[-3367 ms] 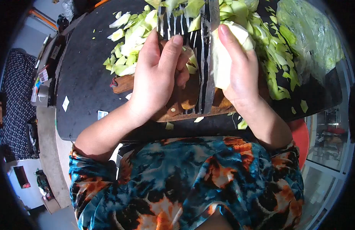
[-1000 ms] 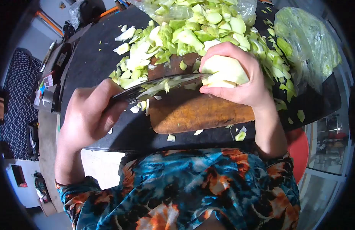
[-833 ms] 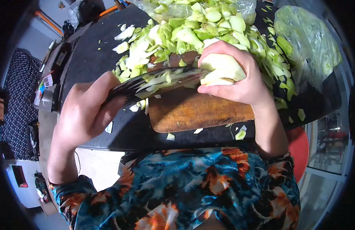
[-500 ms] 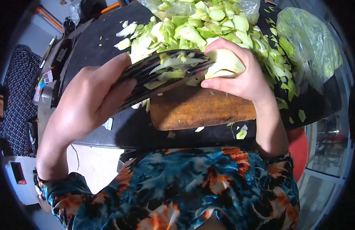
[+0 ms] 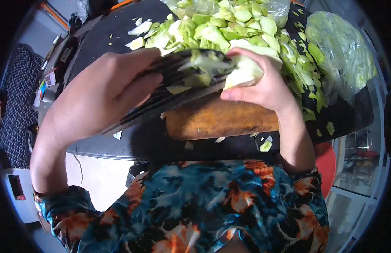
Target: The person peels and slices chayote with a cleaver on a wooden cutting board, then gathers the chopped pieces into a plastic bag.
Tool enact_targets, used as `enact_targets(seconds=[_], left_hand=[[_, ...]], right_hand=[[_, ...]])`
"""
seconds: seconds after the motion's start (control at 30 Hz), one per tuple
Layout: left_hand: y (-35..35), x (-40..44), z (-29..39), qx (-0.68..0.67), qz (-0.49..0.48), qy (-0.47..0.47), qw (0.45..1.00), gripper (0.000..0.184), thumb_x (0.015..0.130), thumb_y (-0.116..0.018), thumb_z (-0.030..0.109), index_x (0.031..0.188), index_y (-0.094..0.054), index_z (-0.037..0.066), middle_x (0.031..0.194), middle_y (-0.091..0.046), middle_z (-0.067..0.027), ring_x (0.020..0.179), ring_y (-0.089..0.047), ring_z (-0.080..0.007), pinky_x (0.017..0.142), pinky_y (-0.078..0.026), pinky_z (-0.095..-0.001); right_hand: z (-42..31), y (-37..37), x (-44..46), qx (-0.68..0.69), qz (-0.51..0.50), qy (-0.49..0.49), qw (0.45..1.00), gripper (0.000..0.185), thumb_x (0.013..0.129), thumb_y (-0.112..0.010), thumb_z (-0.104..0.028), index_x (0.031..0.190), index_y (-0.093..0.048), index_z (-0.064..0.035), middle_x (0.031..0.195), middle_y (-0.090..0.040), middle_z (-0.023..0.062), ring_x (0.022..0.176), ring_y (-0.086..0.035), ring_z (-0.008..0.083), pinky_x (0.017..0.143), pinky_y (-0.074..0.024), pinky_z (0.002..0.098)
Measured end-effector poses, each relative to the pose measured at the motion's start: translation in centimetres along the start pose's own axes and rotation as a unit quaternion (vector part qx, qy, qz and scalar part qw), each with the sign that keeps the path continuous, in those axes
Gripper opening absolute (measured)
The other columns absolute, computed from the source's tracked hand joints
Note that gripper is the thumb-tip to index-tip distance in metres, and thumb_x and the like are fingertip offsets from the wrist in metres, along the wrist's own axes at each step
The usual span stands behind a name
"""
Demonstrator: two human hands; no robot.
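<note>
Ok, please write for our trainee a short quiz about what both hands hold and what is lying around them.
1. True or false: the left hand grips the dark blade.
2. What does the right hand hold?
A) a plastic bag
B) a pale vegetable piece
C) a spoon
3. Fill in the colour: the wooden board lies on a ____ table.
Key: 1 true; 2 B; 3 black

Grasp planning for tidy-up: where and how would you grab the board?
I'd take the long near edge of the board, coming in low over the near side of the table: it looks bare and nearly straight, while the blade and pile crowd the far side.
</note>
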State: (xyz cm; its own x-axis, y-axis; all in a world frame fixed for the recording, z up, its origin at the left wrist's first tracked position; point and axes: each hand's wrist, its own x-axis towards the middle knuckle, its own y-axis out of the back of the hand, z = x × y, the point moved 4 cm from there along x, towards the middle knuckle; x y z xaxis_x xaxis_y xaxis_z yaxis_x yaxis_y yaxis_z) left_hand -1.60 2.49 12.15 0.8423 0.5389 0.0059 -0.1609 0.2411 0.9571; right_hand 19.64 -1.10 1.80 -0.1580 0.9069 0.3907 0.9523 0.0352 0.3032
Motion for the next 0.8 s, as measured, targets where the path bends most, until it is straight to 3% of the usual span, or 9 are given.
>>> enact_targets(seconds=[0.03, 0.07, 0.13, 0.23, 0.4, 0.5, 0.63, 0.8], left_hand=[[-0.5, 0.1, -0.2, 0.041, 0.016, -0.045, 0.998, 0.036, 0.09, -0.051, 0.015, 0.12, -0.048, -0.004, 0.063, -0.053, -0.004, 0.05, -0.049, -0.0079, 0.044, -0.038, -0.0247], [-0.8, 0.0, -0.2, 0.082, 0.033, -0.09, 0.992, 0.036, 0.09, -0.051, 0.016, 0.121, -0.048, -0.003, 0.064, -0.053, -0.0039, 0.049, -0.049, -0.0079, 0.043, -0.038, -0.0245], [-0.6, 0.4, -0.2, 0.016, 0.008, -0.016, 1.0, 0.034, 0.091, -0.05, 0.016, 0.119, -0.049, -0.002, 0.063, -0.053, -0.0034, 0.046, -0.047, -0.0071, 0.041, -0.037, -0.0234], [-1.1, 1.2, -0.6, -0.077, -0.028, 0.068, 0.994, 0.031, 0.092, -0.049, 0.017, 0.116, -0.05, -0.001, 0.062, -0.052, -0.0026, 0.043, -0.043, -0.0056, 0.038, -0.034, -0.0215], [-1.6, 1.3, -1.4, -0.239, -0.057, 0.182, 0.952, 0.027, 0.094, -0.045, 0.019, 0.11, -0.05, -0.002, 0.057, -0.048, -0.0004, 0.039, -0.039, -0.0042, 0.035, -0.031, -0.0194], [-1.8, 1.6, -1.5, -0.261, -0.081, 0.212, 0.938, 0.027, 0.095, -0.045, 0.021, 0.109, -0.05, -0.002, 0.056, -0.046, 0.0001, 0.038, -0.039, -0.0047, 0.035, -0.03, -0.0195], [-2.4, 2.0, -1.5, -0.304, -0.051, 0.211, 0.928, 0.029, 0.095, -0.045, 0.023, 0.11, -0.049, -0.001, 0.055, -0.043, 0.0006, 0.038, -0.039, -0.0052, 0.036, -0.03, -0.0198], [-2.7, 2.8, -1.7, -0.341, -0.018, 0.212, 0.915, 0.031, 0.095, -0.047, 0.023, 0.115, -0.047, -0.001, 0.056, -0.042, 0.0006, 0.04, -0.04, -0.0061, 0.036, -0.031, -0.02]], right_hand=[[0.2, -0.1, -0.2, -0.049, -0.018, -0.017, 0.998, 0.057, 0.063, -0.084, -0.021, 0.108, -0.055, 0.0001, 0.089, -0.059, 0.002, 0.082, -0.053, 0.0071, 0.076, -0.044, 0.0216], [0.4, -0.1, -0.2, -0.001, -0.019, -0.044, 0.999, 0.057, 0.064, -0.083, -0.021, 0.108, -0.055, 0.0001, 0.089, -0.059, 0.0019, 0.082, -0.053, 0.0071, 0.076, -0.0439, 0.0217], [0.9, 0.1, 0.0, 0.096, -0.018, -0.101, 0.99, 0.057, 0.064, -0.083, -0.021, 0.109, -0.055, 0.0, 0.089, -0.06, 0.0018, 0.082, -0.053, 0.0072, 0.077, -0.0436, 0.0218], [1.1, 0.1, 0.1, 0.161, -0.01, -0.103, 0.981, 0.05, 0.068, -0.08, -0.019, 0.106, -0.054, 0.0001, 0.085, -0.061, 0.0033, 0.076, -0.058, 0.0088, 0.069, -0.0494, 0.0231], [1.5, -0.3, 0.4, 0.244, -0.016, -0.138, 0.96, 0.037, 0.073, -0.077, -0.019, 0.095, -0.054, -0.0011, 0.078, -0.059, 0.004, 0.066, -0.06, 0.0119, 0.058, -0.0526, 0.0257], [2.0, -0.4, 0.3, 0.262, -0.039, -0.162, 0.951, 0.035, 0.077, -0.073, -0.026, 0.095, -0.055, -0.0017, 0.078, -0.059, 0.005, 0.066, -0.061, 0.0136, 0.057, -0.0529, 0.0273], [2.6, 0.1, 0.3, 0.364, 0.089, -0.19, 0.907, 0.039, 0.082, -0.064, -0.041, 0.096, -0.058, -0.0047, 0.078, -0.06, 0.0064, 0.063, -0.062, 0.0174, 0.054, -0.0522, 0.0291], [3.5, 0.6, 0.6, 0.432, 0.114, -0.161, 0.88, 0.046, 0.084, -0.058, -0.048, 0.098, -0.057, -0.0048, 0.079, -0.061, 0.0073, 0.066, -0.063, 0.0196, 0.057, -0.0537, 0.0311]])
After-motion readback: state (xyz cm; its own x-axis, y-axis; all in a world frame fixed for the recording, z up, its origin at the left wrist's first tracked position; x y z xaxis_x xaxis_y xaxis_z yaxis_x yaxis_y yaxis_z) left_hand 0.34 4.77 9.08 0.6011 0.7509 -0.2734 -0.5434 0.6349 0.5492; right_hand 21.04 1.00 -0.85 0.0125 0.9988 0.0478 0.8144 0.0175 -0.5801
